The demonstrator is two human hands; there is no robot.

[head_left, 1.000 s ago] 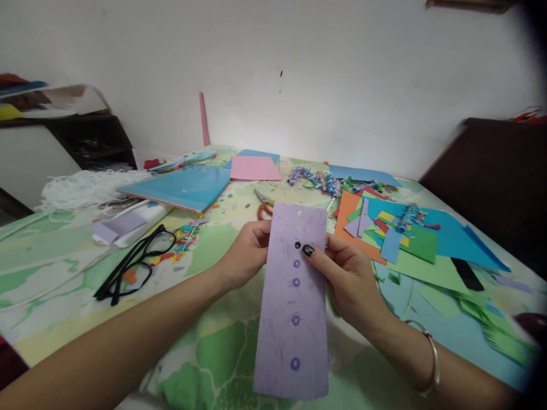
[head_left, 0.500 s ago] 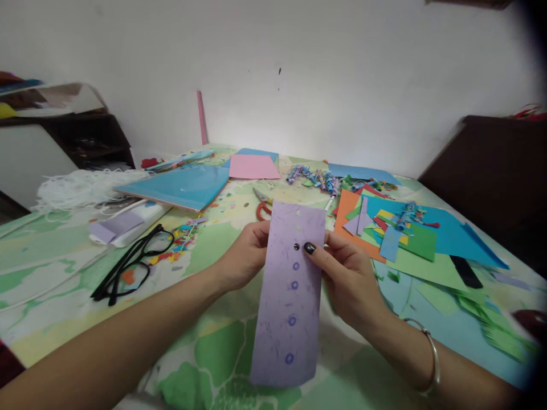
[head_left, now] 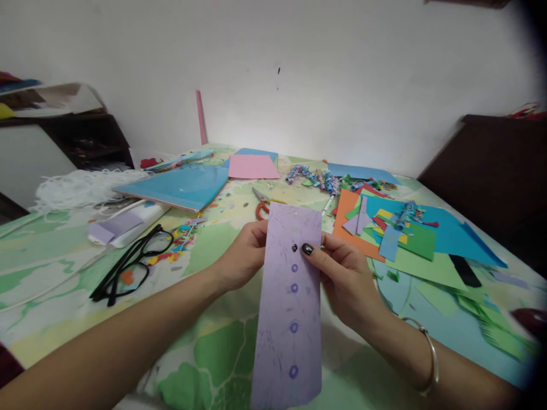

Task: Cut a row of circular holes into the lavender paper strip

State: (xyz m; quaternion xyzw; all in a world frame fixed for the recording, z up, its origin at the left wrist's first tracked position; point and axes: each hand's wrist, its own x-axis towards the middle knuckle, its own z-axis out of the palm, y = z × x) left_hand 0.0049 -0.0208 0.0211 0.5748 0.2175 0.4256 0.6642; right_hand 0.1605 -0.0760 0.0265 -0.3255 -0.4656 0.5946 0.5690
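Note:
A long strip of purple paper (head_left: 277,307) is held up over the table between both hands. Down its middle runs a column of small drawn circles, with holes higher up; a dark spot shows at one hole near my right thumb. My left hand (head_left: 243,256) pinches the strip's left edge, its fingertips hidden behind the paper. On the right edge, my right hand (head_left: 348,276) grips with its dark-nailed thumb on the front and the fingers behind. Just beyond the strip lie scissors (head_left: 261,209) with orange handles, partly covered by it.
Black glasses (head_left: 128,267) lie at left beside paper scraps (head_left: 182,236) and a white power strip (head_left: 141,219). A blue folder (head_left: 183,185) and white string (head_left: 81,188) are behind. Coloured paper sheets (head_left: 453,228) spread on the right; curled paper pieces (head_left: 329,182) sit at the back.
The purple strip has tilted, its lower end coming down and nearer to me. Both hands keep their hold and have barely shifted.

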